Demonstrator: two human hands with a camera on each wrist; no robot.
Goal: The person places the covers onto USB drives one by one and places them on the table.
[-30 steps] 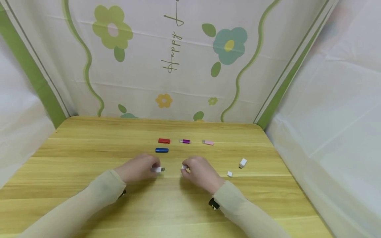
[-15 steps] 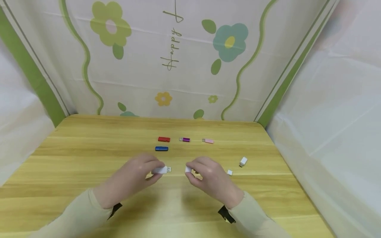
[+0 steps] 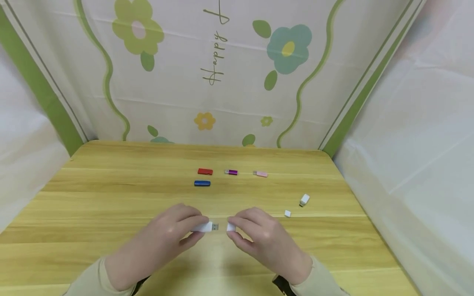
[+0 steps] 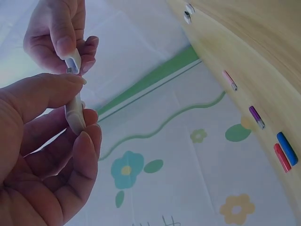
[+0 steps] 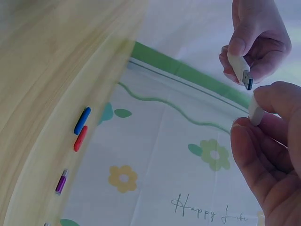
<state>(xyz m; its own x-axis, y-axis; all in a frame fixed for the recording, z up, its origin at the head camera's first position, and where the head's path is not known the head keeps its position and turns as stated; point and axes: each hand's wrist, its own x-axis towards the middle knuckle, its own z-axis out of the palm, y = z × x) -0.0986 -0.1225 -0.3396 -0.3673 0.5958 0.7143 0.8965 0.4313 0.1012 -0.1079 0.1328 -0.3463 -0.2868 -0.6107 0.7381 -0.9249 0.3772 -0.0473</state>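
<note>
My left hand (image 3: 166, 234) pinches a white USB flash drive (image 3: 203, 227) between thumb and fingers, its metal plug bare and pointing right. Facing it, my right hand (image 3: 264, 242) pinches a small white cap (image 3: 231, 227) by its edges. A short gap parts the plug from the cap in the head view. In the left wrist view the cap's hollow end (image 4: 74, 64) faces the drive. From the right wrist, the plug (image 5: 247, 81) shows just above the cap (image 5: 255, 113). Both hands are raised over the wooden table (image 3: 111, 197).
Toward the back lie a red USB drive (image 3: 205, 172), a blue one (image 3: 202, 183), a purple one (image 3: 231, 172) and a pink one (image 3: 260, 174). At right are another white USB drive (image 3: 304, 200) and a loose white cap (image 3: 287, 213). A flowered curtain (image 3: 166, 82) hangs behind the table.
Both hands have lifted and drawn nearer to me, still holding the drive and cap. The gap between plug and cap has narrowed. The things lying on the table have stayed put.
</note>
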